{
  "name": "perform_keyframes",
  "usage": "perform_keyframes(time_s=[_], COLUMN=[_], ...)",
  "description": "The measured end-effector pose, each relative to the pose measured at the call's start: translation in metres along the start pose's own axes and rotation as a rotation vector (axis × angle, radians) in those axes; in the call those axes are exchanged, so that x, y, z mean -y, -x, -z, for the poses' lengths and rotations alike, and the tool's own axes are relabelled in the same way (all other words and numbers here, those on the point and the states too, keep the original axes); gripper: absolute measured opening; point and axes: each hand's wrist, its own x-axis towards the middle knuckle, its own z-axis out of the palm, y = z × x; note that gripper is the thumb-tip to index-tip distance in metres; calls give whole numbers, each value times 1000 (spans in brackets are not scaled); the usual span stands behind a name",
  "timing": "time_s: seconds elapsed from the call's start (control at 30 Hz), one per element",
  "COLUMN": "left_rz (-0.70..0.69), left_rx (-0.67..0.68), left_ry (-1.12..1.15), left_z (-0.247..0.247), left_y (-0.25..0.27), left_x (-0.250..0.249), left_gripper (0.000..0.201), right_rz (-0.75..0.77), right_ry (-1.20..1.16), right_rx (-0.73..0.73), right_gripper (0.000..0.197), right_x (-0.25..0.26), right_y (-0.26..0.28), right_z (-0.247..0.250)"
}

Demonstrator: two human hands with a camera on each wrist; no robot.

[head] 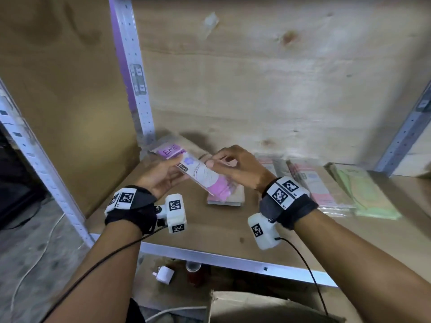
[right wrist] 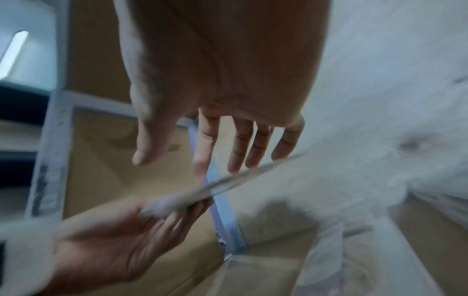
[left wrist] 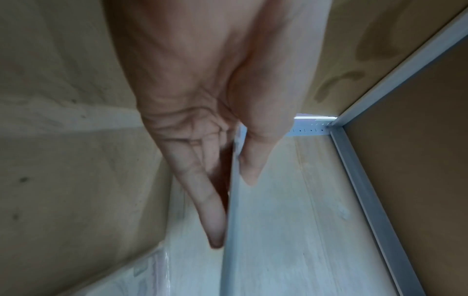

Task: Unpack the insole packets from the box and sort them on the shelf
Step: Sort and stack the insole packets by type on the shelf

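Note:
A long clear insole packet [head: 205, 180] with a purple header and pink insoles is held tilted above the wooden shelf [head: 210, 231]. My left hand [head: 179, 164] pinches its left part between thumb and fingers; the left wrist view shows the packet's thin edge [left wrist: 233, 250] caught in my left hand [left wrist: 234, 200]. My right hand [head: 217, 159] hovers over the packet's middle. In the right wrist view the fingers of my right hand [right wrist: 177, 160] are nearly straight, their tips at the packet's edge [right wrist: 220, 186], thumb apart from it. The cardboard box [head: 268, 308] stands below the shelf's front.
A small stack of packets [head: 231, 199] lies on the shelf under the held one. Pink stacks [head: 314, 185] and a green stack [head: 366, 197] lie to the right. Perforated metal uprights [head: 137, 89] frame the bay. A white charger plug [head: 164, 273] lies on the lower level.

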Motion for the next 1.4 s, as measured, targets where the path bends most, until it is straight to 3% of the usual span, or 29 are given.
perform_keyframes(time_s=[0.1, 0.17, 0.23, 0.33, 0.47, 0.6, 0.77, 0.87, 0.97, 1.03, 1.2, 1.3, 1.4], left_rz=[23, 31, 34, 12, -124, -336, -456, -366, -112, 20, 115, 97, 105], left_rx=[101, 156, 178, 100, -79, -124, -141, -177, -35, 48, 193, 77, -8], left_ry=[-20, -39, -63, -148, -163, -427, -681, -722, -353, -244, -245, -27, -71], left_z=[-12, -19, -24, -25, -16, -11, 0, 4, 7, 10, 22, 28, 30], left_y=[2, 2, 1, -3, -8, -16, -23, -22, -15, -10, -11, -17, -22], left_x=[5, 9, 13, 14, 9, 13, 12, 8, 6, 5, 6, 10, 17], left_gripper=[40, 37, 27, 19, 13, 27, 48, 54, 51, 52, 52, 54, 71], right_rz=[-116, -255, -295, -259, -254, -259, -240, -233, -240, -249, -268, -310, -338], right_ry=[53, 1, -132, -278, -364, -401, -328, -323, -323, -343, -454, -574, -604], right_rx=[-135, -42, 81, 146, 219, 262, 300, 304, 293, 279, 246, 157, 55], right_gripper=[43, 50, 46, 30, 29, 33, 23, 26, 33, 35, 38, 36, 30], right_x=[-19, -28, -36, -40, -38, -46, -54, -53, -50, -50, -54, -58, -55], right_y=[3, 5, 10, 23, 37, 44, 48, 47, 45, 46, 46, 43, 37], right_z=[10, 14, 17, 23, 33, 39, 39, 37, 36, 34, 32, 28, 21])
